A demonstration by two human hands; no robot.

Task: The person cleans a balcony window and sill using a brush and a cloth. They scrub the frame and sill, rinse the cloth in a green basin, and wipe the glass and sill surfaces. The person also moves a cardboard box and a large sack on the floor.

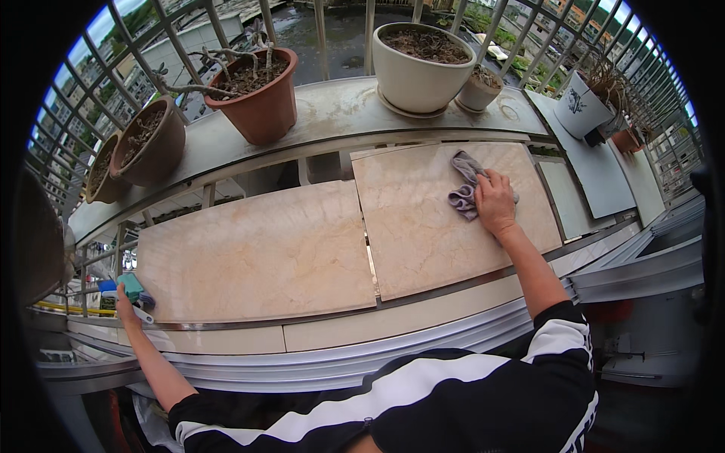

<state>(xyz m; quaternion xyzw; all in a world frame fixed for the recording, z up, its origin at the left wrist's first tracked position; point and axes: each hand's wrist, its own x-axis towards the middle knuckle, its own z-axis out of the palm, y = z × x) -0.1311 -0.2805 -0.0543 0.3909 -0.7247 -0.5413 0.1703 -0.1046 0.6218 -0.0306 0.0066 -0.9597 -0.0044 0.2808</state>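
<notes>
My right hand [496, 199] grips a crumpled grey-purple cloth [465, 195] and presses it on the right beige marble-patterned tile [430, 238]. A larger tile [255, 255] of the same pattern lies to its left, with a narrow gap between the two. Off that tile's left end, my left hand [128, 311] is closed around a green sponge [131, 287]. Beside the sponge show a white handle [144, 315], dark bristles [146, 300] and something blue [106, 286]. The fingers on the far side of this hand are hidden.
Along the back ledge [334, 107] stand a terracotta-coloured pot [255, 107] with a bare-stemmed plant, a large cream pot [422, 73] and several others. A metal railing [320, 39] rises behind. A silver sliding-window track [317, 362] runs along the near side.
</notes>
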